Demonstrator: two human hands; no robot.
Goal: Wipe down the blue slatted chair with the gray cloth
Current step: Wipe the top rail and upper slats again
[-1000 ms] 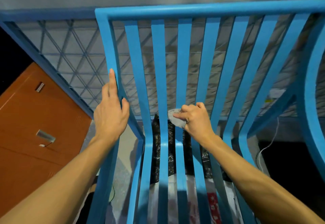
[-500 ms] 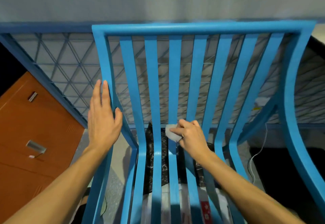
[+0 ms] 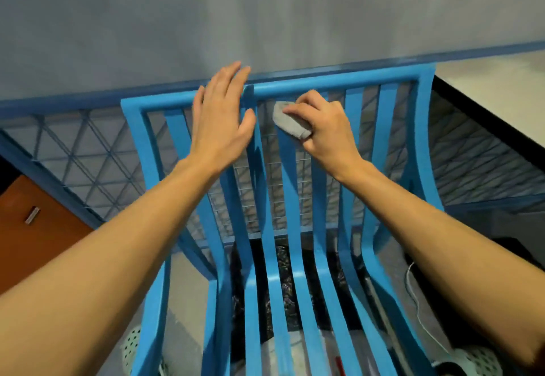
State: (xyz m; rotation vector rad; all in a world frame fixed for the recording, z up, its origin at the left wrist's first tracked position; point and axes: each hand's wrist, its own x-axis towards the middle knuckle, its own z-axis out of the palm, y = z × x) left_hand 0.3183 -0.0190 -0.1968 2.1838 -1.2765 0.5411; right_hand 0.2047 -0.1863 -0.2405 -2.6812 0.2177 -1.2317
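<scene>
The blue slatted chair (image 3: 321,257) fills the middle of the view, its curved back slats rising to a top rail. My right hand (image 3: 323,126) grips the small gray cloth (image 3: 290,123) and presses it against the upper end of a middle slat, just under the top rail. My left hand (image 3: 221,119) lies flat with straight fingers over the top rail and the upper slats, left of the cloth.
Behind the chair runs a blue metal frame with wire mesh (image 3: 73,145), and a grey wall above it. An orange cabinet (image 3: 32,228) stands at the left. Black bags (image 3: 280,263), white plastic and a white cable (image 3: 413,293) lie under the seat slats.
Both hands have moved up the chair back. The right hand carried the cloth from the low bend of the slats to just under the top rail; the left hand left the side post for the top rail.
</scene>
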